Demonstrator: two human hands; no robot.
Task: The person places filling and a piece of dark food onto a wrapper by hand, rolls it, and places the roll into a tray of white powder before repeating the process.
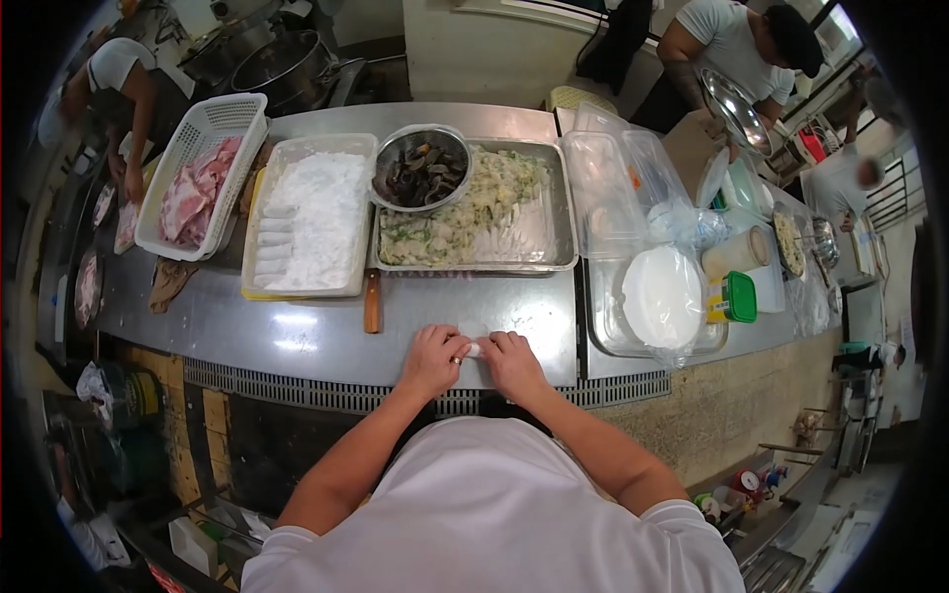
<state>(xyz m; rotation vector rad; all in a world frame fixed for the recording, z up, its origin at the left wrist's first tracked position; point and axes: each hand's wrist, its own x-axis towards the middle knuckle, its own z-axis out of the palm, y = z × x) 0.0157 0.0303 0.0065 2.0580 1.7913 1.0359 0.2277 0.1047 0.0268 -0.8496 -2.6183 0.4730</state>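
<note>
Near the front edge of the steel table, my left hand (436,362) and my right hand (511,366) meet over a small white wrapped roll (474,349). The fingers of both hands are closed on its ends. A thin pale flap of its wrapper spreads just beyond the fingertips. Past my hands, a metal tray (569,198) holds a chopped, greenish-yellow filling (435,235). A steel bowl (423,206) of dark pieces rests on the tray. Left of it stands a white tub (370,158) of floury white rolls (280,219).
A wooden handle (372,302) lies before the trays. Farther left is a white basket (255,109) of raw meat. To the right are plastic containers (600,188), a bagged round white item (660,296) and a green-lidded tub (739,296). Other people (732,49) work at the far sides.
</note>
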